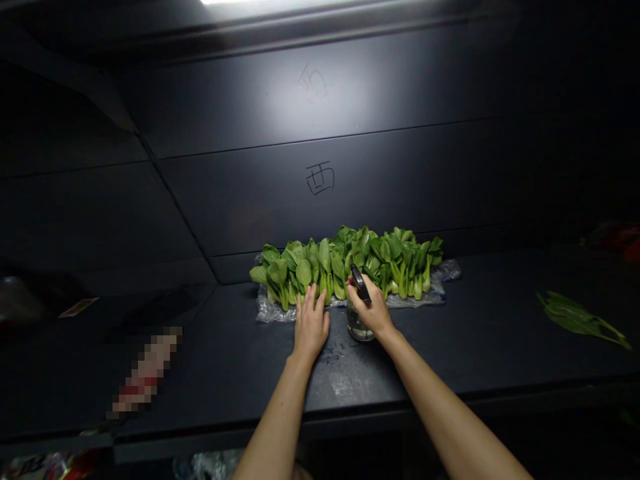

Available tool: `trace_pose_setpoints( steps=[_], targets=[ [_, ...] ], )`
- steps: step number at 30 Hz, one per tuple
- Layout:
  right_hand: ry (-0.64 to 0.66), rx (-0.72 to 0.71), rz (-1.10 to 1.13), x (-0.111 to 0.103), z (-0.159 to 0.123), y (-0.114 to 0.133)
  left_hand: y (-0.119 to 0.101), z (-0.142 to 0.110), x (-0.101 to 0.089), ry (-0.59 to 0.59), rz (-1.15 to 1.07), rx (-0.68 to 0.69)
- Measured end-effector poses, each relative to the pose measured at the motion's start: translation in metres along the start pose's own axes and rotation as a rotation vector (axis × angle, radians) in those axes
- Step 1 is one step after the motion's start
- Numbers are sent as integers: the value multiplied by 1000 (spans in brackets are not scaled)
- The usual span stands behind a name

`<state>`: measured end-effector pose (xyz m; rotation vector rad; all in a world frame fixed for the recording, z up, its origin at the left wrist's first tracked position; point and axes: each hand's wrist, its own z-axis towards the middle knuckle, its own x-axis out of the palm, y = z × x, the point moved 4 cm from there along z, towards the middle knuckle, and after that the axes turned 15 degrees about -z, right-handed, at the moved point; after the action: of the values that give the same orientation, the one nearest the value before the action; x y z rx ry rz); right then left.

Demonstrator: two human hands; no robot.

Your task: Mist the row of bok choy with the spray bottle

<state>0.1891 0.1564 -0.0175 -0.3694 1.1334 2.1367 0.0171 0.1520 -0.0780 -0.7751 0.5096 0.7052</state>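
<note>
A row of green bok choy (350,263) lies on a clear plastic sheet (440,287) at the back of a dark shelf (475,340). My right hand (373,310) is closed round a small clear spray bottle (359,328) with a black nozzle, held upright just in front of the greens. My left hand (310,323) rests flat on the shelf beside it, fingers stretched out toward the bok choy and touching the edge of the plastic.
A loose bunch of long green leaves (580,319) lies at the far right of the shelf. A blurred-out packet (145,373) sits at the front left. Dark wall panels (320,177) with handwritten marks rise behind. A wet patch shines on the shelf near my wrists.
</note>
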Motion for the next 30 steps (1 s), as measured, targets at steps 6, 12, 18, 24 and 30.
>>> trace_pose_setpoints(
  steps=[6, 12, 18, 24, 30],
  targets=[
    [16, -14, 4, 1, 0, 4, 0, -1, 1, 7, -4, -6],
    [17, -90, 25, 4, -2, 12, 1, -1, 0, -5, -6, -11],
    [15, -119, 33, 7, -2, 21, 0, -2, 0, -1, 28, -22],
    [28, -101, -5, 11, -4, 25, -1, -2, 0, 4, 48, -33],
    [80, -103, -40, 8, -8, 25, 0, -2, 0, 15, 46, -36]
  ],
)
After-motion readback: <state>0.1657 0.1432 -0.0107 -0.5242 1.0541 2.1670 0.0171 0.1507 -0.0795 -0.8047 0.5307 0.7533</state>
